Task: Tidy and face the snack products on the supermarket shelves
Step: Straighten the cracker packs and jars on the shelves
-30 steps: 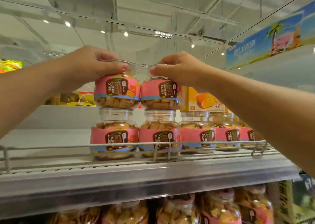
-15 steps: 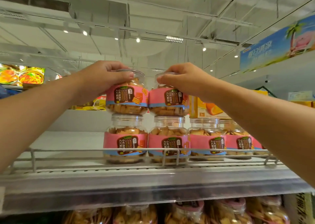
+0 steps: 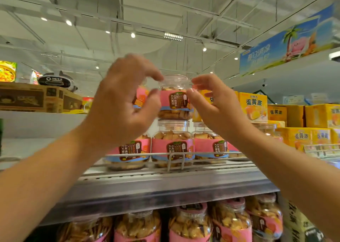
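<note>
Upper biscuit jar (image 3: 173,98) stands stacked on a lower jar (image 3: 173,144) at the shelf (image 3: 165,186) front. Left hand (image 3: 117,111) and right hand (image 3: 211,101) flank it, fingers (image 3: 190,92) loosely spread, holding nothing. Rigid, smooth, light plastic; probably top-heavy when stacked. Best gripped around the labelled body.

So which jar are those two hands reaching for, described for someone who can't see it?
Find the metal shelf with the wire front rail. A row of pink-labelled biscuit jars stands on it. The one meant is the upper jar stacked on the middle jar, between the left hand and right hand.
</note>
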Demonstrator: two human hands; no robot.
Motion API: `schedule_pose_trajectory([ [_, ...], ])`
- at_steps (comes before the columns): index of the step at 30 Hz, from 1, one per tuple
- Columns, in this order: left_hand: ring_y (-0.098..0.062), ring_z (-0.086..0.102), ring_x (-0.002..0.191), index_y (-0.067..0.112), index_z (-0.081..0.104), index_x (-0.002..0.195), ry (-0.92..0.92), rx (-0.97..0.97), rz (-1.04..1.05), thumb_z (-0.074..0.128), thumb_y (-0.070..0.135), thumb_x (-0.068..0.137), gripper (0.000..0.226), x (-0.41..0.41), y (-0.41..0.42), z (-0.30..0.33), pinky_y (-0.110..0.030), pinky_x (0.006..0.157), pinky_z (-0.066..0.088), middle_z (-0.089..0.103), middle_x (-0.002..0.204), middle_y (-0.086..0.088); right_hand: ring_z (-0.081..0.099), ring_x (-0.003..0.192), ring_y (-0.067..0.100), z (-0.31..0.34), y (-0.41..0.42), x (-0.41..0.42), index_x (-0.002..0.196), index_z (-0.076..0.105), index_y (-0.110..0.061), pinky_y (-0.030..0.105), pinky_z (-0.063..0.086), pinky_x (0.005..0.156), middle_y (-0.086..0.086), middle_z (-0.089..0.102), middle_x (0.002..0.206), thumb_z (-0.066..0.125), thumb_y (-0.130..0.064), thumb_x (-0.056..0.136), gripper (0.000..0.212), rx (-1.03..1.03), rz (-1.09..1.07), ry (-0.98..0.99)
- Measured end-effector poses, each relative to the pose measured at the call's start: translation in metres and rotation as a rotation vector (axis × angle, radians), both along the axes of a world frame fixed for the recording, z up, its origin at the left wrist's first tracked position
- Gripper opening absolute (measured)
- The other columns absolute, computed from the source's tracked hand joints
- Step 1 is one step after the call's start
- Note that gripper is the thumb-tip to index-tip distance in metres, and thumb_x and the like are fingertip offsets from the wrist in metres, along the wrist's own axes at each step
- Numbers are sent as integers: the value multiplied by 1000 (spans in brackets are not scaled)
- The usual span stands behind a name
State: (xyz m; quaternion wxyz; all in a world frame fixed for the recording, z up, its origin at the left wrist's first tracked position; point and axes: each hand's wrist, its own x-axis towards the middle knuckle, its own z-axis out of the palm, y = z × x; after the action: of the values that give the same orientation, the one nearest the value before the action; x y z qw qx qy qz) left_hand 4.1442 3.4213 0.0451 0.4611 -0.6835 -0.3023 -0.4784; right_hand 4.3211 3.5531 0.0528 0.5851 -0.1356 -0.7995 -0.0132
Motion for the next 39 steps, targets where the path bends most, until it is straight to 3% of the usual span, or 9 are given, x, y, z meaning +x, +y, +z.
schedule_pose_trajectory([
  [3, -27, 62, 94, 8, 70, 99, 467, -203, 115, 60, 14, 85, 18, 37, 9, -35, -43, 80, 49, 67, 100, -7, 54, 104, 4, -43, 4, 36, 114, 62, -16, 13, 40, 89, -8, 61, 111, 51, -45, 90, 39, 116, -121, -106],
  [5, -26, 60, 102, 14, 69, 107, 553, -305, 205, 59, 22, 86, 25, 52, 23, -52, -43, 82, 50, 66, 110, -4, 56, 108, 9, -64, 11, 61, 109, 64, -15, 21, 43, 92, -4, 64, 112, 49, -43, 91, 37, 141, -180, -192],
  [8, -25, 57, 113, 17, 65, 119, 497, -389, 283, 56, 28, 86, 35, 70, 44, -67, -42, 86, 51, 62, 122, -4, 57, 111, 13, -84, 25, 97, 107, 67, -14, 32, 47, 94, -2, 64, 114, 53, -37, 92, 32, 135, -260, -264],
  [12, -24, 60, 107, 16, 65, 119, 450, -424, 351, 54, 30, 84, 39, 102, 69, -77, -40, 86, 52, 65, 118, -3, 58, 108, 14, -99, 50, 141, 107, 70, -15, 38, 49, 90, -2, 66, 112, 58, -32, 91, 27, 122, -320, -306],
  [18, -22, 65, 97, 13, 66, 119, 325, -438, 434, 64, 34, 75, 49, 162, 110, -85, -34, 81, 57, 68, 107, -2, 56, 109, 13, -99, 91, 194, 122, 64, -20, 31, 46, 91, -6, 65, 115, 56, -36, 94, 33, 88, -340, -353],
  [25, -29, 59, 74, 7, 70, 105, -78, -341, 491, 48, 34, 79, 44, 213, 143, -105, -36, 63, 47, 57, 85, -5, 51, 121, 14, -103, 128, 231, 134, 56, -19, 27, 38, 99, -3, 60, 131, 48, -41, 97, 44, 61, -250, -418],
  [29, -29, 58, 71, 9, 69, 102, -203, -356, 537, 46, 35, 79, 41, 225, 144, -105, -32, 62, 41, 57, 86, -4, 59, 109, 16, -109, 133, 231, 125, 63, -16, 23, 41, 88, -2, 67, 117, 48, -40, 94, 42, 103, -200, -348],
  [35, -24, 51, 62, 11, 75, 99, -300, -401, 494, 48, 34, 83, 39, 232, 144, -98, -31, 56, 39, 51, 75, -2, 63, 99, 15, -110, 137, 229, 119, 68, -15, 27, 47, 86, -2, 71, 108, 50, -38, 93, 38, 127, -162, -296],
  [39, -22, 56, 64, 18, 78, 90, -258, -497, 479, 41, 46, 79, 47, 230, 138, -81, -34, 55, 47, 55, 72, 4, 64, 73, 12, -78, 134, 226, 85, 75, -19, 28, 53, 66, -4, 71, 79, 42, -45, 94, 42, 162, -198, -387],
])
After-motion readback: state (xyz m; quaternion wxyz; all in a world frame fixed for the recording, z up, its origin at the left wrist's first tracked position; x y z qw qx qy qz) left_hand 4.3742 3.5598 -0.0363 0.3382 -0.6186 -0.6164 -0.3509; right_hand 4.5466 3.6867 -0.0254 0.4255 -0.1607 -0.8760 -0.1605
